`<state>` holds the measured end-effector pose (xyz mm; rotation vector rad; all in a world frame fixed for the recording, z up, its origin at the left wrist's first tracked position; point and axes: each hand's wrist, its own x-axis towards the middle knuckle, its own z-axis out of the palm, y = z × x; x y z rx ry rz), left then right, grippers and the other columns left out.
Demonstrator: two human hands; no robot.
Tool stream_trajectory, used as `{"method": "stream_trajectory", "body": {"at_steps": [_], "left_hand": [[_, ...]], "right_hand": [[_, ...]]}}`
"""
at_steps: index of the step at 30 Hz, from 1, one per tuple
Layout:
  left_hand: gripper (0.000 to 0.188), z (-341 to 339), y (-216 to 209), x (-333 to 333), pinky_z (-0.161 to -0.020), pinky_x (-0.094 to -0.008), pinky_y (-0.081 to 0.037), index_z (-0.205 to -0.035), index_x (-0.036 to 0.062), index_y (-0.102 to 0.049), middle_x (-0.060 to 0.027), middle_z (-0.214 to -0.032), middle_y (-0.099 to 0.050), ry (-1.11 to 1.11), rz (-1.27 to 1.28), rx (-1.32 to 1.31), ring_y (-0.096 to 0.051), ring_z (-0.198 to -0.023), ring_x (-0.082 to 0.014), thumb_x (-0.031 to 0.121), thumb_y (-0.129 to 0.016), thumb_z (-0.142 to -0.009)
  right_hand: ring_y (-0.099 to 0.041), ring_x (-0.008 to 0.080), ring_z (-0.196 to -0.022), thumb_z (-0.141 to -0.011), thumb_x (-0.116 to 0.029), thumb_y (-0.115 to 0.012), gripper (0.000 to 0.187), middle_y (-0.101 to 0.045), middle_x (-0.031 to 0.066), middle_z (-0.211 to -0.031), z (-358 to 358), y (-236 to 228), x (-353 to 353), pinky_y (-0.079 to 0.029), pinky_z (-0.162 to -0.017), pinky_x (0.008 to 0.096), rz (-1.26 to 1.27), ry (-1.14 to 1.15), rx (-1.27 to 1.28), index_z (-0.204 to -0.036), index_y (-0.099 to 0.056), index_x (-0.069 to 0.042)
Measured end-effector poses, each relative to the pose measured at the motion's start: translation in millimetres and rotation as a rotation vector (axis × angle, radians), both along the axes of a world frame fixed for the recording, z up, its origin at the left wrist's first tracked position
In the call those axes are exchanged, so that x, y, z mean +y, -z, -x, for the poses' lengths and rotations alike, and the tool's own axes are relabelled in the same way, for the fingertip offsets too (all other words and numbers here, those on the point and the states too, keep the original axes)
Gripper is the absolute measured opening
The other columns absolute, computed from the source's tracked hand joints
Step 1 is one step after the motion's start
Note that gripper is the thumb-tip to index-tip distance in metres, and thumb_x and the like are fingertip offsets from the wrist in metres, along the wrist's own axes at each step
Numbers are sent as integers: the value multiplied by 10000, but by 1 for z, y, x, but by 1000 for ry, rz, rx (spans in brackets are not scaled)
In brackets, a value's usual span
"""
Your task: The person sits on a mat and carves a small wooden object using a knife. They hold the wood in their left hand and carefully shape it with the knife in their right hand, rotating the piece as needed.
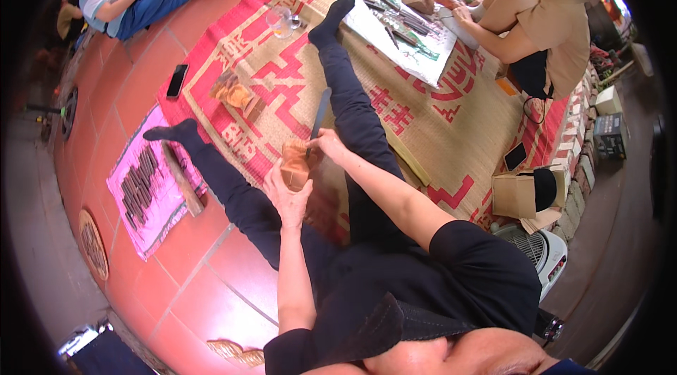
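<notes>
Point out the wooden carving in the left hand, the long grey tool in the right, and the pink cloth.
Wooden carving (295,156), head view: middle of its visible body.
Long grey tool (321,108), head view: its flat upper part.
Pink cloth (161,198), head view: bare patch of its surface.

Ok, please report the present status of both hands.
Left hand holds carved wooden piece. Right hand grips grey tool beside it. Nothing visibly blocking them.

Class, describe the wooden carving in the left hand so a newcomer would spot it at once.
Start at the red-and-tan woven mat, then find the two dark-trousered legs stretched out there. Between them, the left hand holds an orange-brown wooden carving. Unlike the carved wooden piece lying on the mat, this one is held in a hand.
</notes>
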<state>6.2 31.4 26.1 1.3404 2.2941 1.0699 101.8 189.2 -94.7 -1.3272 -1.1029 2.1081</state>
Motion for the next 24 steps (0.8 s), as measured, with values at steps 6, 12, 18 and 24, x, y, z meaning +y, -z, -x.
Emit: {"method": "stream_trajectory", "body": {"at_steps": [6, 12, 18, 24], "left_hand": [[1033, 15, -2, -3, -1108, -512, -255, -1455, 133, -285, -163, -1348, -419, 164, 210, 149, -257, -1346, -400, 261, -818, -580], [962, -6, 9, -13, -1121, -493, -223, -1349, 22, -347, -198, -1331, -357, -87, 164, 66, -256, -1308, -381, 436, -825, -623], [728, -14, 27, -8, -1128, -486, -194, -1164, 24, -457, -160, -1246, -378, -279, 80, 83, -248, -1288, -350, 362, -827, -636], [702, 11, 37, -20, -1109, -508, -237, -1235, 80, -461, -157, -1322, -350, -155, 94, 170, -226, -1322, -397, 272, -775, -637]], "right_hand": [[-624, 175, -626, -772, -40, -662, 157, -659, 66, -728, -3, 45, -2, -497, -580, 313, -76, -29, 79, -929, -667, -39], [-601, 158, -597, -751, -14, -669, 116, -665, 54, -745, -2, 17, -3, -479, -550, 298, -65, -63, 64, -867, -681, -16], [-599, 136, -668, -746, -4, -682, 77, -657, 64, -728, -6, 2, -5, -459, -625, 263, -198, -117, -3, -819, -663, 9], [-553, 103, -624, -738, -44, -720, 99, -629, 18, -700, -7, -8, -6, -406, -573, 237, -109, -32, 32, -813, -662, -15]]}}
